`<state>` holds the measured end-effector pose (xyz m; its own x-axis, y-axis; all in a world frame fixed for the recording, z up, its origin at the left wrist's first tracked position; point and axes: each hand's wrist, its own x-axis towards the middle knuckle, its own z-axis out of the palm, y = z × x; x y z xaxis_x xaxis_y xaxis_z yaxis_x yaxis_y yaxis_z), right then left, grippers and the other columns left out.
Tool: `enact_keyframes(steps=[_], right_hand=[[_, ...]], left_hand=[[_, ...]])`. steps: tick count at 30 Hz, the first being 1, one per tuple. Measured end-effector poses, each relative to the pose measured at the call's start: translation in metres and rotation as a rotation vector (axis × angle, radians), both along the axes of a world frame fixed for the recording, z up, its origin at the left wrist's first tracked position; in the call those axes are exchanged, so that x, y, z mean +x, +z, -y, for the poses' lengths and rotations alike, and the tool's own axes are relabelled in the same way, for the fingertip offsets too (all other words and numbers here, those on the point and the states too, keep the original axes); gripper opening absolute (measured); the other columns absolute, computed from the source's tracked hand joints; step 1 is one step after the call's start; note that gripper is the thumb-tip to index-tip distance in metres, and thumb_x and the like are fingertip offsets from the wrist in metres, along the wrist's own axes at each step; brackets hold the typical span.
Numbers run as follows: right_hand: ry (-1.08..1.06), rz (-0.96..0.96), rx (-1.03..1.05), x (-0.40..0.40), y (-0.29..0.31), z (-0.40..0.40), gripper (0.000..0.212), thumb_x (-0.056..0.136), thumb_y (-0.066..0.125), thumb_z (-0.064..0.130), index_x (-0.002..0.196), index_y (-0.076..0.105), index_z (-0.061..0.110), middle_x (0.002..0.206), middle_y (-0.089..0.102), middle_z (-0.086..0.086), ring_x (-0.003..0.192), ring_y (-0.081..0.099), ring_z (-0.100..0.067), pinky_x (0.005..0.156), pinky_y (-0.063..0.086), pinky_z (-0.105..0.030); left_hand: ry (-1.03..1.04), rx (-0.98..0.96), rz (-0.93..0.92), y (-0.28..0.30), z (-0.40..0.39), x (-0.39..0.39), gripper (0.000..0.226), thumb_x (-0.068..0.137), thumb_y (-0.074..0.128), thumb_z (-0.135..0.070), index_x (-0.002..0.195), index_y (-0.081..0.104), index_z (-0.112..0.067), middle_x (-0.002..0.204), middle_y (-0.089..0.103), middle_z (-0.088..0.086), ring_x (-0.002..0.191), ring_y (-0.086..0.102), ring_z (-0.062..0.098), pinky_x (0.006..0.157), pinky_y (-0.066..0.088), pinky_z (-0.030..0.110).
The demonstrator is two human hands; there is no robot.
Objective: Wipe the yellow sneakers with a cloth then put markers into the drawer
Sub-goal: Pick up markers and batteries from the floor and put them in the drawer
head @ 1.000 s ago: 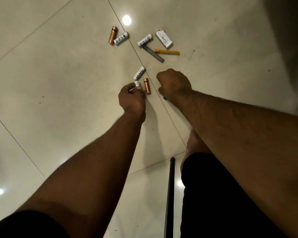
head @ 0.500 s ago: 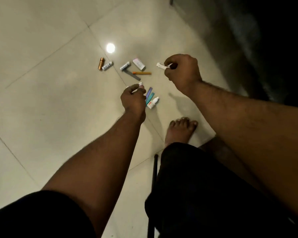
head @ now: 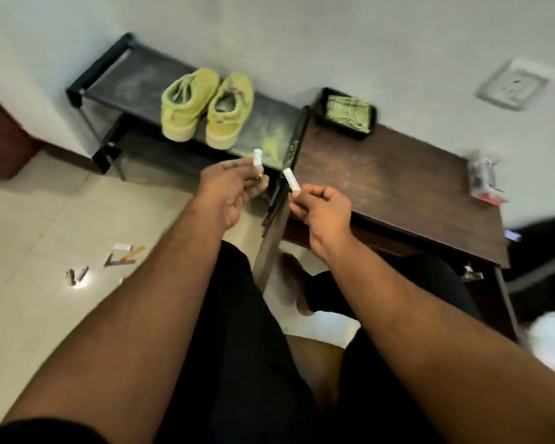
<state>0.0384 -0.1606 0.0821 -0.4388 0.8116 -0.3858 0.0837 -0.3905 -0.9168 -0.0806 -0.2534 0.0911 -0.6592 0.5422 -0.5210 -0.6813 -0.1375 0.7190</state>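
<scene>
Both hands rose from the floor toward the desk [head: 398, 187]; left hand [head: 229, 190] and right hand [head: 321, 208] each pinched a marker [head: 257, 157]. Best carried level to the drawer.

Both bare arms stretched forward, left hand [head: 229, 187] with fingers curled, pinching something small and white, right hand [head: 322, 208] curled too, pinching another, hands close together
</scene>
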Motion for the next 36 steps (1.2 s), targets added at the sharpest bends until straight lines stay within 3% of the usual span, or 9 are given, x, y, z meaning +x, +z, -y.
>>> enact_keyframes(steps=[5,8,11,16,18,20,23,30,36], right_hand=[[-0.271,-0.101,-0.184,0.087,-0.008,-0.011,0.017,0.083,0.061,-0.013,0.077,0.056,0.002,0.075,0.062,-0.014,0.068,0.064,-0.02,0.059,0.056,-0.023],[-0.371,-0.028,-0.244,0.111,-0.034,-0.016,0.017,0.083,0.059,-0.013,0.076,0.059,0.002,0.073,0.063,-0.015,0.063,0.062,-0.02,0.058,0.054,-0.024],[-0.484,0.012,-0.315,0.118,-0.067,-0.029,0.018,0.081,0.061,-0.014,0.075,0.059,0.003,0.073,0.062,-0.016,0.065,0.061,-0.022,0.063,0.054,-0.028],[-0.673,0.154,-0.365,0.124,-0.123,-0.065,0.015,0.078,0.066,-0.013,0.08,0.06,0.001,0.073,0.063,-0.014,0.064,0.06,-0.019,0.061,0.054,-0.023],[-0.713,0.186,-0.378,0.126,-0.146,-0.086,0.015,0.079,0.067,-0.012,0.081,0.06,0.002,0.075,0.062,-0.013,0.066,0.06,-0.02,0.066,0.055,-0.024],[-0.717,0.196,-0.388,0.126,-0.17,-0.107,0.017,0.08,0.066,-0.012,0.079,0.059,0.003,0.075,0.062,-0.014,0.068,0.061,-0.021,0.068,0.057,-0.026],[-0.667,0.161,-0.391,0.126,-0.203,-0.136,0.016,0.081,0.063,-0.015,0.08,0.059,0.001,0.076,0.062,-0.015,0.071,0.062,-0.024,0.071,0.058,-0.028],[-0.577,0.084,-0.426,0.119,-0.255,-0.168,0.021,0.083,0.056,-0.018,0.08,0.057,0.002,0.076,0.061,-0.016,0.07,0.062,-0.024,0.074,0.056,-0.03],[-0.569,0.068,-0.433,0.109,-0.274,-0.18,0.023,0.081,0.059,-0.017,0.082,0.059,0.005,0.081,0.063,-0.016,0.077,0.063,-0.027,0.077,0.055,-0.034]], left_hand=[[-0.159,-0.092,0.078,0.004,-0.046,0.116,0.017,0.089,0.055,0.008,0.09,0.062,-0.008,0.06,0.067,0.007,0.044,0.064,0.013,0.043,0.053,0.022],[-0.163,-0.194,0.18,-0.026,-0.065,0.153,0.018,0.091,0.052,0.009,0.104,0.06,0.001,0.08,0.068,0.018,0.056,0.069,0.018,0.049,0.057,0.024],[-0.146,-0.292,0.235,-0.06,-0.084,0.163,0.015,0.089,0.056,0.01,0.101,0.061,0.003,0.084,0.065,0.022,0.066,0.065,0.023,0.056,0.058,0.026],[-0.155,-0.358,0.324,-0.12,-0.13,0.157,0.024,0.083,0.061,0.014,0.107,0.06,0.012,0.079,0.063,0.018,0.068,0.063,0.022,0.053,0.057,0.021],[-0.132,-0.382,0.363,-0.146,-0.15,0.152,0.016,0.081,0.063,0.015,0.095,0.061,0.01,0.077,0.063,0.016,0.066,0.063,0.02,0.055,0.057,0.021],[-0.079,-0.397,0.411,-0.17,-0.169,0.147,0.015,0.079,0.063,0.017,0.08,0.058,0.003,0.076,0.063,0.016,0.064,0.063,0.02,0.058,0.057,0.023],[0.01,-0.395,0.459,-0.208,-0.193,0.147,0.015,0.078,0.063,0.017,0.082,0.061,0.003,0.076,0.067,0.016,0.063,0.067,0.02,0.068,0.059,0.028],[0.12,-0.47,0.343,-0.252,-0.233,0.16,0.038,0.072,0.076,0.009,0.076,0.046,-0.014,0.07,0.059,0.007,0.051,0.053,0.017,0.046,0.048,0.023],[0.117,-0.492,0.278,-0.269,-0.242,0.154,0.038,0.073,0.078,0.004,0.083,0.047,-0.016,0.074,0.063,0.003,0.054,0.058,0.009,0.05,0.046,0.02]])
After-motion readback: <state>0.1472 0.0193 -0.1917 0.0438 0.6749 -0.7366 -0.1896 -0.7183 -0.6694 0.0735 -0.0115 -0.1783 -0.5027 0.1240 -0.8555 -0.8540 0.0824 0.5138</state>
